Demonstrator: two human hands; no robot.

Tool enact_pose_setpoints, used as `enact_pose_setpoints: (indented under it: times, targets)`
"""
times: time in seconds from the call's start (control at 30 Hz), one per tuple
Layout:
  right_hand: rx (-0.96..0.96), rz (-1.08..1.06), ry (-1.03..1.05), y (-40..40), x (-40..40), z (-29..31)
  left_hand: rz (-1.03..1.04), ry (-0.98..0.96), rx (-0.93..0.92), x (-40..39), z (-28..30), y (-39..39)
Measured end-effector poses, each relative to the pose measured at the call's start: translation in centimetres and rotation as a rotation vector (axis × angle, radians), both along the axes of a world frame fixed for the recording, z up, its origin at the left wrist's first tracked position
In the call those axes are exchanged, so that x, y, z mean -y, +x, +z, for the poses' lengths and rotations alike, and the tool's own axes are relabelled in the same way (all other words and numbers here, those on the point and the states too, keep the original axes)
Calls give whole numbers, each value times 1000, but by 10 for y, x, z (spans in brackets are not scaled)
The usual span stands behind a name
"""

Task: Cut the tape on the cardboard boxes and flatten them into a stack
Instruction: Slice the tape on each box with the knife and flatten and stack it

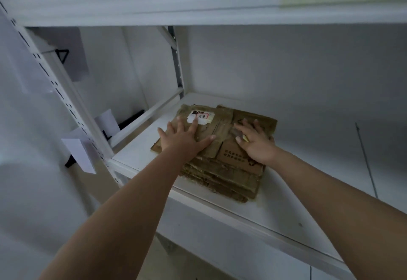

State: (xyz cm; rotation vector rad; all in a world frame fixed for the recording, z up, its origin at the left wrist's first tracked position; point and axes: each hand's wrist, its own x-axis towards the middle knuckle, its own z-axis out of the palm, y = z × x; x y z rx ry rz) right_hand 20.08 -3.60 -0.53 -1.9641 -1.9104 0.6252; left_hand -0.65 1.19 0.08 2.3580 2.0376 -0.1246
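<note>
White metal shelving (pixel 141 13) against a pale wall, slotted upright post (pixel 72 112) on the left, dim light. On the middle shelf (pixel 275 209), toward its left half, a stack of flattened cardboard boxes (pixel 222 174), brown and worn, layered edges facing the front. On the top sheet, near the back left corner, a white label (pixel 203 117) with a dark strip and red markings; on the front right flap, dark printed characters, too blurred to read. Both bare arms reaching in from below. Left hand (pixel 182 137) flat on the top sheet, fingers straight and spread, pressing down, one fingertip touching the label's lower edge, thumb stretched out to the right. Right hand (pixel 255 141) also lying on the stack's right part, fingers extended toward the back; a small yellowish object (pixel 245 138) tucked by the thumb, partly hidden, cannot tell what it is nor how firmly pinched. White paper tags (pixel 79 154) hanging off the post at left, with dark clips. Thin dark line (pixel 365 161) running down the wall on the right.
</note>
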Motion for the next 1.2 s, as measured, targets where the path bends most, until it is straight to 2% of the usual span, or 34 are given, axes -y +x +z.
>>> enact_pose_setpoints:
  times: [0.13,0.3,0.47,0.83,1.0,1.2]
  targets:
    - [216,-50,154,-14,22,3,-67,164,-217,11,16,9]
    - [164,-211,423,-4,40,9,-185,295,-145,26,41,16]
    - [144,-287,484,22,57,10,-269,517,-84,34,62,23]
    - [163,-464,366,86,113,-3,-545,499,73,64,54,97]
    - [141,-524,347,142,146,-12,-669,435,133,94,46,161]
    - [73,-576,378,223,197,-5,-761,352,98,143,43,256]
